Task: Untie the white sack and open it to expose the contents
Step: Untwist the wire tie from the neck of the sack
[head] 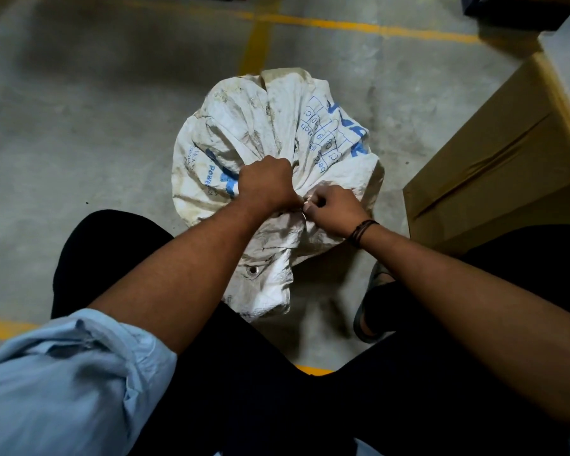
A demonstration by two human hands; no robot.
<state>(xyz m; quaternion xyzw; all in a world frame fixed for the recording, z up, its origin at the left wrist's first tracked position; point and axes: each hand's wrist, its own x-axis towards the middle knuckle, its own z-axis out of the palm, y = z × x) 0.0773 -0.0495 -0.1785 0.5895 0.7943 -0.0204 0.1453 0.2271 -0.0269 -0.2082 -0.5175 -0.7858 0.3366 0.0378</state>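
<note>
A dirty white woven sack with blue print stands on the concrete floor between my knees. Its mouth is gathered into a tight neck, and the loose flap with a metal eyelet hangs toward me. My left hand grips the gathered neck with curled fingers. My right hand pinches a thin tie at the neck, right beside the left hand. The knot itself is mostly hidden between the two hands. The sack's contents are not visible.
A large brown cardboard box stands close on the right of the sack. Yellow floor lines cross the grey concrete behind it. My sandalled foot rests near the sack's right side. Dark objects sit at the top right corner.
</note>
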